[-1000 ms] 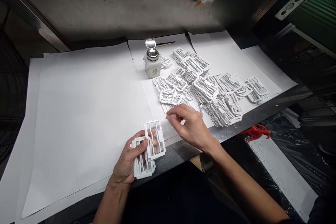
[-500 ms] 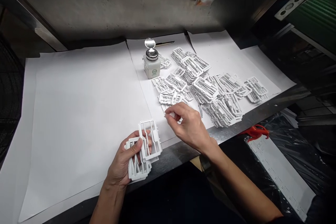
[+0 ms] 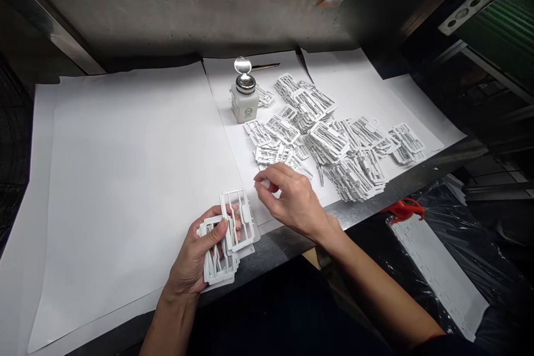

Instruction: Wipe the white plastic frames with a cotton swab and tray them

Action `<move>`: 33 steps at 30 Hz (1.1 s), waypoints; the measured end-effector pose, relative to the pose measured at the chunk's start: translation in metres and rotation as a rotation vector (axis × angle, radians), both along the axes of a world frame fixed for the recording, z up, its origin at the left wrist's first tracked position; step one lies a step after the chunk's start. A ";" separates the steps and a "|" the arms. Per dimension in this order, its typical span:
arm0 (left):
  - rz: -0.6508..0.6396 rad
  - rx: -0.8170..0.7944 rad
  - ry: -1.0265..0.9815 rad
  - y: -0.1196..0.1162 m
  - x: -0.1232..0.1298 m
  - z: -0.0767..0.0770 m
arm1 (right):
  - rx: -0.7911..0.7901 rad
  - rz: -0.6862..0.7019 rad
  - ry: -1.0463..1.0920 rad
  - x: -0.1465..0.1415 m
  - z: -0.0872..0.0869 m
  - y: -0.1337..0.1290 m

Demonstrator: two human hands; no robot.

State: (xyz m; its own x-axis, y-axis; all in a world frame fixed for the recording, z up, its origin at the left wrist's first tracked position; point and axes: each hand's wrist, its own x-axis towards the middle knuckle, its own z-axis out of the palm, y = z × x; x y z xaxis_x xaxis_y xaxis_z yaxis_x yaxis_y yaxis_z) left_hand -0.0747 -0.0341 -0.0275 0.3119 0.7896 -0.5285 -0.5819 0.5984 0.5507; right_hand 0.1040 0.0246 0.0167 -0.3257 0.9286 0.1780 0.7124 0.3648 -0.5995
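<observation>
My left hand [image 3: 194, 258] grips a small stack of white plastic frames [image 3: 219, 267], thin rounded rectangles with wavy bars inside. The top frame [image 3: 237, 219] is slid up and to the right of the others, under my thumb. To the right and a little higher, my right hand [image 3: 290, 197] is closed, thumb and index finger pinched together. Whatever lies between those fingertips is too small or hidden to name. Just beyond it, loose white frames [image 3: 273, 153] lie on the paper, and a thin metal tool [image 3: 320, 174] sticks out beside the piles.
Overlapping piles of frames [image 3: 329, 142] cover the right part of the white paper [image 3: 137, 178]. A dispenser bottle [image 3: 245, 103] with its metal lid up stands behind, near a dark thin tool [image 3: 266, 67]. Red-handled scissors [image 3: 404, 209] lie past the table's metal edge.
My right hand has shifted slightly left, closer to the frames in my left hand. My left hand keeps its hold on the stack. The camera view has moved a little.
</observation>
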 end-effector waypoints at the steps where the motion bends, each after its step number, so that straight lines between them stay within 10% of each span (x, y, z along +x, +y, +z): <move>1: 0.000 -0.001 -0.003 0.000 0.000 0.000 | 0.005 -0.008 0.033 -0.001 0.001 0.000; 33: 0.161 -0.024 0.006 0.000 0.004 0.004 | -0.278 0.112 0.163 0.020 0.009 -0.001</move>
